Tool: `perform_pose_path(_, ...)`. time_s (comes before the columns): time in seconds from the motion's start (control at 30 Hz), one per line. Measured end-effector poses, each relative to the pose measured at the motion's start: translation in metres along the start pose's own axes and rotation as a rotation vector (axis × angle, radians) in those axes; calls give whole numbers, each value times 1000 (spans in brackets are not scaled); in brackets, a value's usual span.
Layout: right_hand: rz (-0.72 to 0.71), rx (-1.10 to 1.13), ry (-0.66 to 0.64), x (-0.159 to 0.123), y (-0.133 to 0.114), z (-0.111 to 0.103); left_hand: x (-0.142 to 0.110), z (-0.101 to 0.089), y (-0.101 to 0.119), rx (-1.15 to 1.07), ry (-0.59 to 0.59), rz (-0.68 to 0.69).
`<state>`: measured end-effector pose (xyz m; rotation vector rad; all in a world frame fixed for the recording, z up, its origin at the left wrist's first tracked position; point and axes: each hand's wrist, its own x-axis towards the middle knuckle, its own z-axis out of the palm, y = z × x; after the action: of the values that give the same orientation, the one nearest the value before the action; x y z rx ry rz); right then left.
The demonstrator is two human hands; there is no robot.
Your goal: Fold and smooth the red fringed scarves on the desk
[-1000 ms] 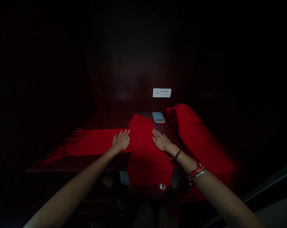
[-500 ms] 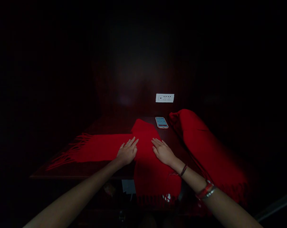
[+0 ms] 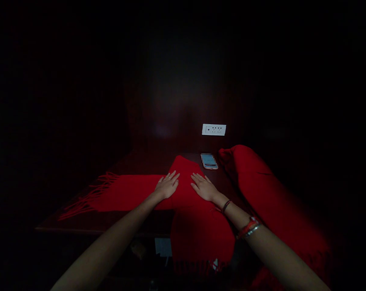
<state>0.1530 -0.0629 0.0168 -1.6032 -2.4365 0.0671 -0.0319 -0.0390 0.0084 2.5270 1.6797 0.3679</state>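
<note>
A red fringed scarf [image 3: 186, 210] lies folded on a dark table, one end stretched to the left and the other hanging over the front edge. My left hand [image 3: 167, 185] rests flat on it near the fold, palm down with fingers spread. Opposite it, my right hand [image 3: 204, 186] also presses flat on the scarf, fingers out. Neither hand grips the cloth. A white tag shows among the fringe of the hanging end.
To the right lies a second, thicker red fringed cloth [image 3: 261, 190], draped past the table's front. A phone [image 3: 209, 161] sits at the back, below a white wall socket [image 3: 213, 129]. The table's front edge [image 3: 80, 231] shows at left. Surroundings are very dark.
Both hands have slid slightly farther away across the scarf, staying flat on it. The view has shifted a little, so the socket and phone appear lower and farther right.
</note>
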Motion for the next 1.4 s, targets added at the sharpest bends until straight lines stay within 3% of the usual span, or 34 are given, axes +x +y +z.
perform_pose_path(0.17,79,64,-47,-9,24,-2,-7,5,-10,-14,24,16)
perform_pose_path(0.37,-71,53,13,23,10,-13,18,-7,-11,7,315,145)
perform_pose_path(0.43,-99,42,-10,32,4,-10,28,-6,-16,-8,348,188)
perform_pose_path(0.63,-130,63,61,34,19,0,37,9,-36,-88,159,267)
perform_pose_path(0.77,-86,129,113,27,43,-6,34,3,-38,-83,216,298)
perform_pose_path(0.9,-32,189,19,22,50,-3,30,-7,-27,-118,233,368)
perform_pose_path(1.1,-17,215,3,17,44,-3,25,-9,-18,-110,-9,523)
perform_pose_path(1.2,6,219,-68,0,38,-13,24,-10,-17,-67,-59,503)
perform_pose_path(1.3,-63,179,-160,-29,30,-19,16,-15,-10,-18,-51,550)
perform_pose_path(1.4,-126,146,-162,-57,27,-22,5,-18,0,-7,-155,612)
